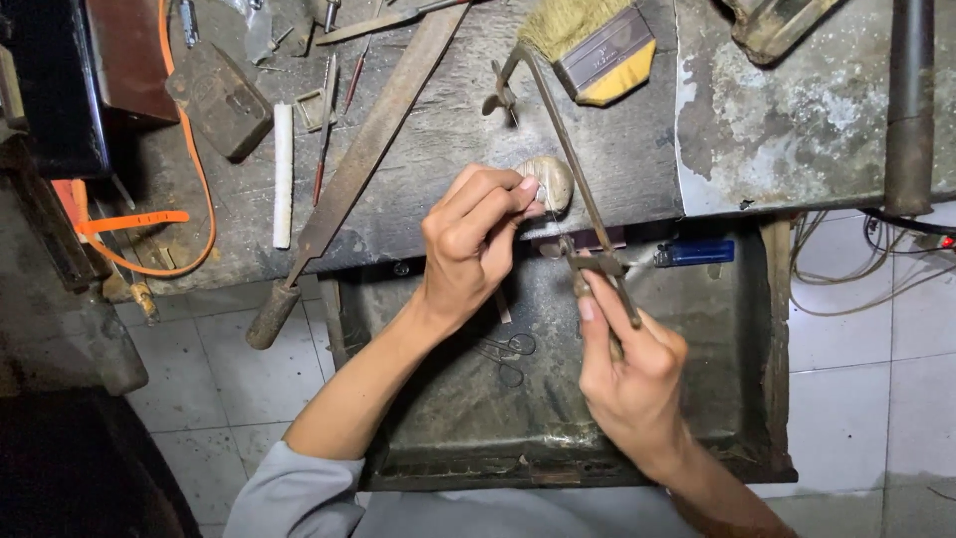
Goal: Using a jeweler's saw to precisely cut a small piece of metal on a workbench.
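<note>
**Saw frame at the bench edge**

The right hand (629, 371) grips the handle of a jeweller's saw frame (568, 159), fingers curled tight around it. The left hand (470, 244) pinches a small pale piece (539, 191), too small to identify, against the rounded bench peg (553, 179), above the open metal tray (742, 349). A large file (373, 144) lies on the workbench (448, 130).

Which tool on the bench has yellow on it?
The wide brush at the top, with pale bristles and a yellow handle. The long file and the saw frame are plain dark metal.
</note>
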